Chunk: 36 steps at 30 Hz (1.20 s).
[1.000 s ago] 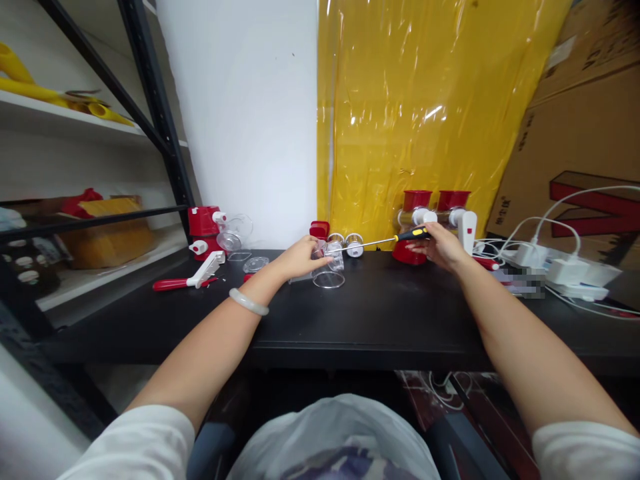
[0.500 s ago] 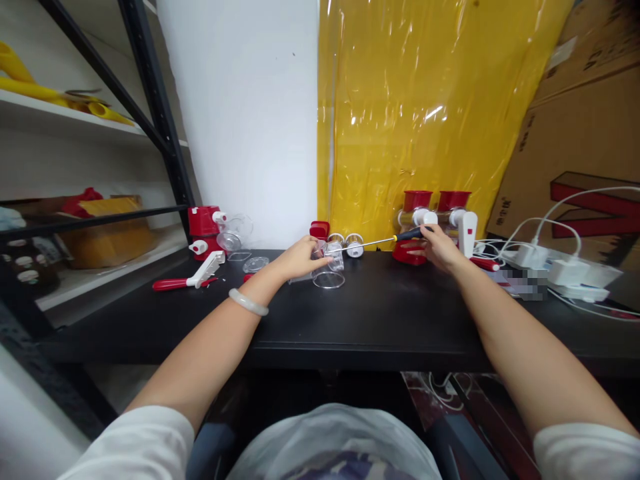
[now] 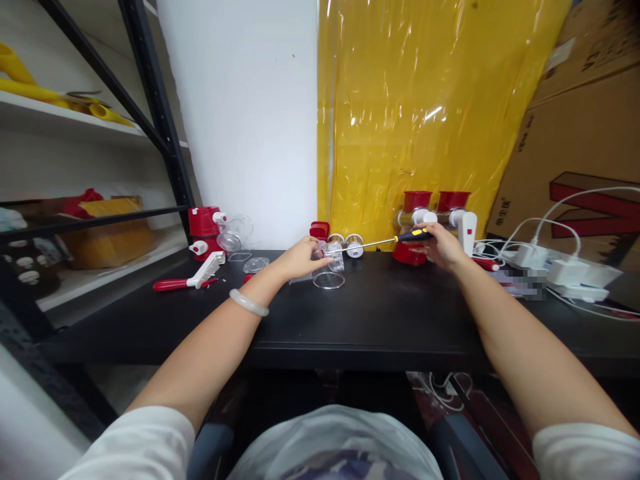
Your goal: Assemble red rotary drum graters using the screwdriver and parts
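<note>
My left hand is closed around a clear plastic housing, whose round rim rests on or just above the black table. Fingers of my right hand grip the black and yellow handle of a screwdriver. Its long metal shaft points left, and the tip meets the clear housing beside my left fingers. Just behind the housing lie two round metal-edged drums and a red plastic piece. Past my right hand stand two red and white rotary graters, partly hidden by that hand.
On the left are a red grater body, a white crank arm with a red handle and a clear lid. White chargers and cables lie at the right, before a large cardboard box. A black-framed shelf borders the left.
The screwdriver handle has turned, showing more yellow on its side, and my right fingers have shifted along it. My left hand and the clear housing stay in place.
</note>
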Each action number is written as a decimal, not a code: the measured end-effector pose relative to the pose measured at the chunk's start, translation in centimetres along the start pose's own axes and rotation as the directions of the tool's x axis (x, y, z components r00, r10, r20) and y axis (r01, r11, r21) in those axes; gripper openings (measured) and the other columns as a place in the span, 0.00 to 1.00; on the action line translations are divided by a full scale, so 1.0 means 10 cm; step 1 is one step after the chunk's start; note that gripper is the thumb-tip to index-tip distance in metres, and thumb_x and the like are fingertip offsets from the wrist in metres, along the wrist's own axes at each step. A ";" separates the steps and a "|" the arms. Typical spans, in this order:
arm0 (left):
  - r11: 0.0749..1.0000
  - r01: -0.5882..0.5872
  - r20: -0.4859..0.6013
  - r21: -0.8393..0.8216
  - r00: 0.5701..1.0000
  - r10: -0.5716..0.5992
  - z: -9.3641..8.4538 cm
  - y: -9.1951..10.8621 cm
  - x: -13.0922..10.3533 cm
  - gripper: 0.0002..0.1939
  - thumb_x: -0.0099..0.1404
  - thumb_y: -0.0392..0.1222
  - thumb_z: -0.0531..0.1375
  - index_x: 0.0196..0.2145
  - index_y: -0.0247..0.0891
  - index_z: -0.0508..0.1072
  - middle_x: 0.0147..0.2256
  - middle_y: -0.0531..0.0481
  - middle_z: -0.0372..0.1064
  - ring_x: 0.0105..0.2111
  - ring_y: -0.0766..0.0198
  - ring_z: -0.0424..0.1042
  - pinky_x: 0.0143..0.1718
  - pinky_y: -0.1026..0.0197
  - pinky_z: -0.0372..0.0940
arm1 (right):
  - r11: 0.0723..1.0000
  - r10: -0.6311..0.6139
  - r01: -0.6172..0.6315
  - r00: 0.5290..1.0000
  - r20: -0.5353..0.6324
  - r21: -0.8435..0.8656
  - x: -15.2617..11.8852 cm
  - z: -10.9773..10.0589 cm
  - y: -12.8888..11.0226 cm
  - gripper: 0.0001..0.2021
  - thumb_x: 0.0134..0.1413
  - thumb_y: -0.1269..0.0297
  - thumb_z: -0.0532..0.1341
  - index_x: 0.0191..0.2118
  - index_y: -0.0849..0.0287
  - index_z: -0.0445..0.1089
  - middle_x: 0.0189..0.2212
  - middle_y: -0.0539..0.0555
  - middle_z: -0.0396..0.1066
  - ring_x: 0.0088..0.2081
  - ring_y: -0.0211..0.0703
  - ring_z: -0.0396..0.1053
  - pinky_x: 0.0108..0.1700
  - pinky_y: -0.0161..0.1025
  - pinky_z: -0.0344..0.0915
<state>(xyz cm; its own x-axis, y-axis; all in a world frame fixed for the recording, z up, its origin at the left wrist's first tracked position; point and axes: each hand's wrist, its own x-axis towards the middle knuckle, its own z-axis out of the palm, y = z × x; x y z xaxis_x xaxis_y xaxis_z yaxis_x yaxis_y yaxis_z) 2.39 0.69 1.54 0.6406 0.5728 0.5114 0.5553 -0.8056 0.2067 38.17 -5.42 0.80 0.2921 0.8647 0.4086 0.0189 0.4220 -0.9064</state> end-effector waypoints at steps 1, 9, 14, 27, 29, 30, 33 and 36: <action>1.000 -0.001 0.002 0.001 1.000 0.001 0.00 0.00 0.00 0.22 0.60 0.61 0.57 0.31 0.37 0.71 0.41 0.43 0.66 0.42 0.54 0.67 0.46 0.52 0.62 | 0.999 -0.030 0.030 0.999 -0.009 -0.032 -0.01 -0.01 0.00 0.10 0.51 0.54 0.57 0.37 0.52 0.62 0.21 0.47 0.68 0.19 0.40 0.67 0.22 0.39 0.65; 1.000 -0.005 0.001 0.002 1.000 0.005 -0.01 0.01 0.00 0.22 0.60 0.61 0.56 0.30 0.37 0.70 0.40 0.43 0.66 0.42 0.54 0.67 0.46 0.52 0.62 | 0.993 0.082 -0.083 0.997 -0.012 -0.084 0.01 -0.04 0.01 0.15 0.55 0.48 0.50 0.36 0.54 0.63 0.14 0.47 0.63 0.14 0.40 0.62 0.20 0.38 0.63; 1.000 -0.011 0.003 0.004 1.000 0.011 0.00 0.00 0.00 0.22 0.60 0.62 0.56 0.31 0.37 0.71 0.40 0.43 0.66 0.43 0.54 0.67 0.47 0.53 0.62 | 0.998 0.051 -0.052 0.998 -0.031 -0.031 0.00 -0.01 0.00 0.09 0.51 0.56 0.55 0.37 0.53 0.61 0.22 0.48 0.70 0.20 0.42 0.69 0.23 0.39 0.66; 0.999 -0.030 -0.003 0.012 1.000 0.030 0.01 -0.02 0.01 0.21 0.60 0.61 0.56 0.30 0.38 0.70 0.38 0.44 0.66 0.41 0.55 0.67 0.46 0.53 0.62 | 0.994 0.100 -0.101 0.995 -0.017 -0.033 0.02 0.00 0.00 0.07 0.52 0.66 0.51 0.37 0.53 0.62 0.25 0.48 0.72 0.22 0.42 0.72 0.24 0.39 0.69; 0.999 -0.037 -0.004 0.013 0.999 0.037 0.01 -0.03 0.01 0.22 0.60 0.61 0.56 0.30 0.37 0.70 0.38 0.44 0.66 0.41 0.55 0.67 0.46 0.53 0.62 | 0.992 0.110 -0.111 0.993 -0.032 -0.050 0.01 0.02 -0.01 0.07 0.50 0.68 0.52 0.37 0.53 0.62 0.25 0.47 0.72 0.22 0.41 0.72 0.25 0.39 0.69; 0.999 -0.036 -0.006 0.011 0.999 0.036 0.01 -0.03 0.01 0.22 0.60 0.61 0.56 0.30 0.37 0.70 0.38 0.44 0.66 0.41 0.55 0.67 0.46 0.53 0.62 | 0.992 0.111 -0.113 0.993 -0.037 -0.061 0.01 0.02 0.00 0.07 0.51 0.68 0.52 0.37 0.53 0.61 0.24 0.47 0.71 0.21 0.41 0.71 0.24 0.39 0.69; 1.000 -0.019 -0.009 0.004 1.000 0.019 0.01 -0.03 0.01 0.22 0.59 0.62 0.56 0.30 0.37 0.70 0.38 0.43 0.66 0.40 0.55 0.67 0.45 0.53 0.63 | 0.991 0.060 -0.063 0.998 -0.026 -0.122 0.00 0.00 0.01 0.02 0.55 0.62 0.54 0.35 0.52 0.61 0.16 0.45 0.67 0.17 0.41 0.67 0.22 0.38 0.66; 1.000 -0.016 -0.005 0.007 1.000 0.016 0.01 -0.02 0.00 0.22 0.60 0.62 0.56 0.30 0.37 0.69 0.38 0.44 0.66 0.40 0.55 0.67 0.45 0.52 0.63 | 0.970 -0.015 0.013 1.000 -0.006 -0.242 -0.01 -0.04 0.04 0.11 0.55 0.52 0.57 0.30 0.53 0.60 0.09 0.43 0.58 0.11 0.38 0.58 0.18 0.37 0.61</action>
<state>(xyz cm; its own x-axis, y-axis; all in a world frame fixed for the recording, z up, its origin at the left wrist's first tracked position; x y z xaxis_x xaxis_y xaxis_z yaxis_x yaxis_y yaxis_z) 2.36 0.84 1.47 0.6471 0.5588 0.5186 0.5484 -0.8138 0.1925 38.52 -5.49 0.34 0.2980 0.8564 0.4217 0.2534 0.3549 -0.8999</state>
